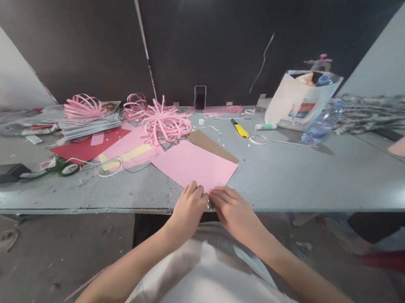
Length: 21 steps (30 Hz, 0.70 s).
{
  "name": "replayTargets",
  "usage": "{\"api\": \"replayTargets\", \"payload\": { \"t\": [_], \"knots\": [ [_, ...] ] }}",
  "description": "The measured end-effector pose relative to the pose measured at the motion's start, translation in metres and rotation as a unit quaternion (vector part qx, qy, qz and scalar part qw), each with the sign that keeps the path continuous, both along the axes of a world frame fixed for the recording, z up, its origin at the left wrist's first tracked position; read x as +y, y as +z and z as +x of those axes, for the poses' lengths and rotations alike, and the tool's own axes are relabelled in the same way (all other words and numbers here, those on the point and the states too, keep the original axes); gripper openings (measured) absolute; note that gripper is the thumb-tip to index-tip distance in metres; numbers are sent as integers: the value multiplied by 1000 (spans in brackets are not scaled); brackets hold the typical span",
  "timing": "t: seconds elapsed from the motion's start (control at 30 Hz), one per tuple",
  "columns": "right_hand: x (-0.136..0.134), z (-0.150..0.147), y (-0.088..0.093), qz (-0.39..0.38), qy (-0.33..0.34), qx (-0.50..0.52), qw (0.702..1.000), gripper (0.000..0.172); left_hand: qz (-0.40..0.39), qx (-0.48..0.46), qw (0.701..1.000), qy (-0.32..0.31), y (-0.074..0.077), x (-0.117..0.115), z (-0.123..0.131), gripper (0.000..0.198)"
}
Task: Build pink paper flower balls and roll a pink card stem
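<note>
A pink sheet of paper (pixel 198 163) lies on the grey table, its near edge at my hands. My left hand (pixel 190 206) is closed on that edge, fingers curled. My right hand (pixel 230 206) rests beside it, its fingers pressed together at the sheet's near right part. The two hands nearly touch, and what lies between the fingertips is too small to make out. Part of a brown board (pixel 214 146) shows from under the sheet's far side. Behind it stand looped pink paper strips (pixel 166 123).
On the table (pixel 298 179) are a yellow cutter (pixel 242 129), a glue stick (pixel 266 126), a tape ring (pixel 258 139), a bottle (pixel 322 124), a white bag (pixel 291 101), red paper (pixel 90 146), green-handled scissors (pixel 57 166), a black block (pixel 1 173) and a phone (pixel 199 101).
</note>
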State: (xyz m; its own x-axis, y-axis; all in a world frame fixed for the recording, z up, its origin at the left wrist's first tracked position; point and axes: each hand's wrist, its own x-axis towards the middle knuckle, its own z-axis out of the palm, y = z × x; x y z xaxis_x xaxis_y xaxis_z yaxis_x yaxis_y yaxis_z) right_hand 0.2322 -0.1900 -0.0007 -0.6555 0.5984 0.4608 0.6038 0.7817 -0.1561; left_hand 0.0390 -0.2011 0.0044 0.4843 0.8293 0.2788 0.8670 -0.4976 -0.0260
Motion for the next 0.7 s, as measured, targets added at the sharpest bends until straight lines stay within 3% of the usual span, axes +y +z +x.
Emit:
{"api": "replayTargets", "payload": {
  "t": [0.23,0.47,0.7],
  "knots": [
    [-9,-1,-1,12,6,9,1000,40,94,35,994,41,-17,-21,10,16],
    [-12,1,-4,6,8,18,1000,48,152,42,982,102,-29,-48,23,33],
    [-15,4,-5,-6,7,-6,1000,55,173,46,973,144,-33,-55,39,40]
  ]
}}
